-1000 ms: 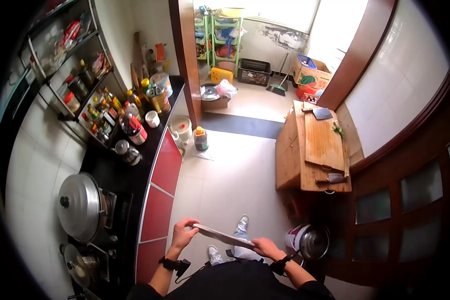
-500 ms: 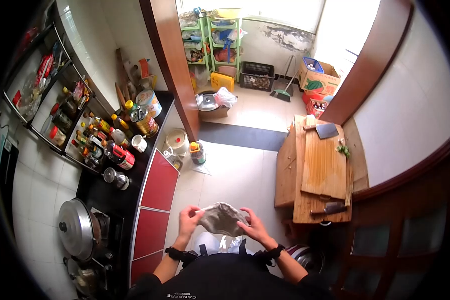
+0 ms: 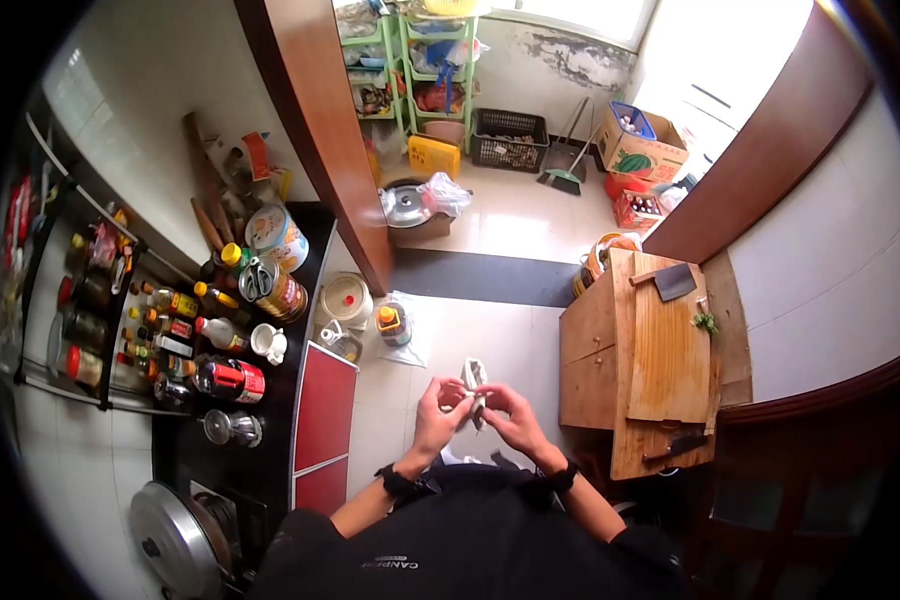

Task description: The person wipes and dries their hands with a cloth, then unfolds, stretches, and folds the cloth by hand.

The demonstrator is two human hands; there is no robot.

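Note:
A whitish-grey cloth (image 3: 475, 374) is bunched between my two hands, above the floor and in front of my body. My left hand (image 3: 438, 415) pinches it from the left side. From the right, my right hand (image 3: 513, 418) has its fingers closed on the same cloth. Part of the cloth stands up above the fingertips, and a darker fold hangs between the hands. The fingers hide its middle.
At the left, a black counter (image 3: 315, 240) holds bottles, cans and a lidded pot (image 3: 175, 540). A wooden cabinet (image 3: 588, 370) at the right bears a cutting board (image 3: 660, 370), cleaver (image 3: 675, 283) and knife (image 3: 675, 446). An oil jug (image 3: 393, 325) stands on the floor.
The cloth was stretched flat between my hands, then sagged open; now it is bunched up small. My hands have come closer together and moved up. The view has shifted forward.

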